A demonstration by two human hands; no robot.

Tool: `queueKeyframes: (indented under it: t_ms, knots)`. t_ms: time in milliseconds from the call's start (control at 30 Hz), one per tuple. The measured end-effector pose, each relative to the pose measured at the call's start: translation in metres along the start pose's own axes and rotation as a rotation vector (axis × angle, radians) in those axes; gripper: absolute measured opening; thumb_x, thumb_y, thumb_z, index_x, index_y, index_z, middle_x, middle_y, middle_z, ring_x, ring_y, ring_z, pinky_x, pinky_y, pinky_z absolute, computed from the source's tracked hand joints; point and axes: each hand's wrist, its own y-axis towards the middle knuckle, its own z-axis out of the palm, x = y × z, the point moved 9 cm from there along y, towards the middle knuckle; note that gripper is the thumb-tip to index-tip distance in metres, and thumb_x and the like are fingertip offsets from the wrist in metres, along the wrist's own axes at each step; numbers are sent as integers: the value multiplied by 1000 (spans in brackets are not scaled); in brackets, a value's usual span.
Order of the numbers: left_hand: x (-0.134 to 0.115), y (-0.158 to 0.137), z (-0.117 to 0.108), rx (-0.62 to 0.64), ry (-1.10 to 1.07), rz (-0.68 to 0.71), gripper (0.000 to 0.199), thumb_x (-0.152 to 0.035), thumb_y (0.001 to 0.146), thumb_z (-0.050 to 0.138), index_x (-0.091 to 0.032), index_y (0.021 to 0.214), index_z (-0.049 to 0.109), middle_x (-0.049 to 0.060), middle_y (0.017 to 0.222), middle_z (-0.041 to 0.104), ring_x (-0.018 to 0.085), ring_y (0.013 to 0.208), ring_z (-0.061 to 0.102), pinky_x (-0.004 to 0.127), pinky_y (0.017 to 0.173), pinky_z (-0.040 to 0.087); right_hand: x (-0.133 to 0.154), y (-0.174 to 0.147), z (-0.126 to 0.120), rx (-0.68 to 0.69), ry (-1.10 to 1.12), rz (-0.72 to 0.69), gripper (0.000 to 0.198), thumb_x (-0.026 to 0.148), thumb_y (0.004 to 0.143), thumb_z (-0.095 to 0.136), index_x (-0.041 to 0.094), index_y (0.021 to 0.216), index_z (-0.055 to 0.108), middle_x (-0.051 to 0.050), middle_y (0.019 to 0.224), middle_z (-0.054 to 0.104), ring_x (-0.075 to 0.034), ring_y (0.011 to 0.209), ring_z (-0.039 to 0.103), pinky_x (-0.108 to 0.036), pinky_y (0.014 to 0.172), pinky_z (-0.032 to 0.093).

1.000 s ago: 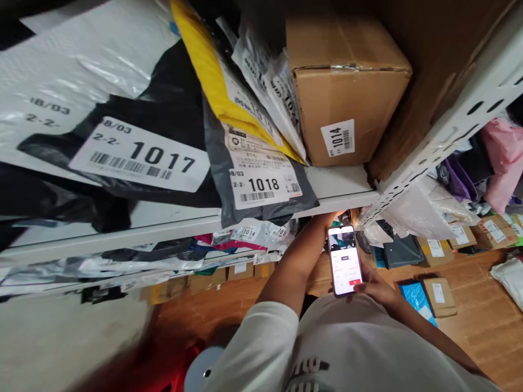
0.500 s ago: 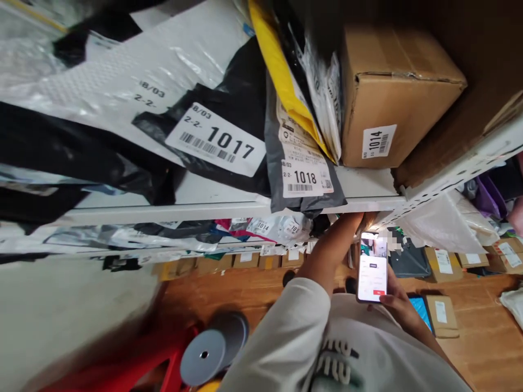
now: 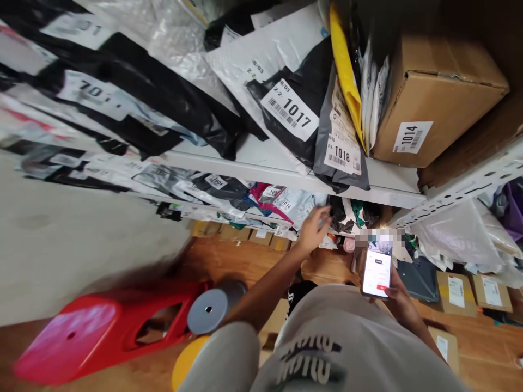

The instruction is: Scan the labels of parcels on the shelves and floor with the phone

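My right hand (image 3: 395, 291) is wrapped around a smartphone (image 3: 376, 272), its lit screen facing up and my thumb at the red button near the bottom. Out in front of the lower shelf is my left hand (image 3: 314, 231), fingers loosely bent and apart, with no parcel in it. Closest to it are a pale plastic parcel labelled 1014 (image 3: 286, 203) and a black bag (image 3: 341, 212) on that shelf. Whether the fingertips touch either one, I cannot tell.
Above, the shelf carries a black parcel labelled 1017 (image 3: 291, 111), a grey one labelled 1018 (image 3: 341, 155) and a cardboard box (image 3: 443, 117). A perforated white post (image 3: 469, 190) stands at right. A red stool (image 3: 110, 332) and a grey cylinder (image 3: 208, 310) are at lower left.
My left hand has come back out from under the upper shelf and now shows in front of the lower one. The view has shifted left, bringing in more of the stool. The phone stays in my right hand.
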Motion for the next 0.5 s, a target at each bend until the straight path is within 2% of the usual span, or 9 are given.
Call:
queueKeyframes:
  t_ms: [100, 167, 200, 267, 333, 400, 500]
  knots:
    - [79, -101, -60, -222, 38, -374, 26, -25, 87, 53, -17, 110, 64, 12, 105, 72, 26, 94, 71, 40, 85, 59, 1, 13, -9, 39, -3, 20, 74, 24, 67, 80, 37, 138, 61, -4, 117, 78, -28, 86, 73, -37, 65, 58]
    - [121, -183, -84, -360, 75, -638, 17, -23, 78, 56, -19, 93, 62, 10, 88, 71, 30, 83, 72, 44, 78, 59, 4, 21, -17, 75, -32, 43, 76, 27, 66, 81, 38, 139, 61, -4, 118, 78, -31, 98, 74, -41, 76, 59]
    - [135, -223, -88, -418, 85, -751, 14, -21, 74, 57, -20, 87, 60, 9, 81, 69, 33, 82, 72, 47, 78, 58, 7, 24, -21, 100, -48, 62, 76, 29, 65, 81, 37, 138, 62, -4, 117, 79, -32, 101, 73, -42, 79, 59]
    - [149, -291, -81, -516, 78, -926, 10, -23, 72, 56, -22, 82, 56, 11, 80, 69, 37, 85, 72, 51, 81, 57, 15, 28, -25, 154, -67, 102, 73, 32, 61, 83, 36, 132, 66, -3, 112, 81, -33, 98, 75, -43, 80, 59]
    - [150, -340, -58, -589, 44, -1042, 12, -28, 74, 54, -22, 85, 56, 14, 85, 71, 37, 88, 73, 50, 81, 57, 28, 28, -27, 183, -64, 125, 64, 35, 57, 83, 33, 121, 73, -3, 106, 82, -32, 93, 75, -42, 78, 60]
    - [144, -369, -27, -637, -7, -1102, 20, -33, 77, 52, -21, 92, 59, 15, 90, 73, 35, 89, 74, 46, 79, 58, 41, 24, -27, 192, -72, 150, 56, 39, 55, 83, 30, 111, 77, -5, 106, 82, -33, 93, 76, -44, 80, 61]
    - [131, -384, 15, -670, -92, -1095, 30, -38, 78, 54, -20, 100, 63, 14, 98, 76, 31, 91, 75, 41, 79, 59, 57, 20, -30, 180, -113, 183, 53, 46, 57, 80, 29, 107, 77, -8, 106, 82, -35, 94, 76, -48, 81, 61]
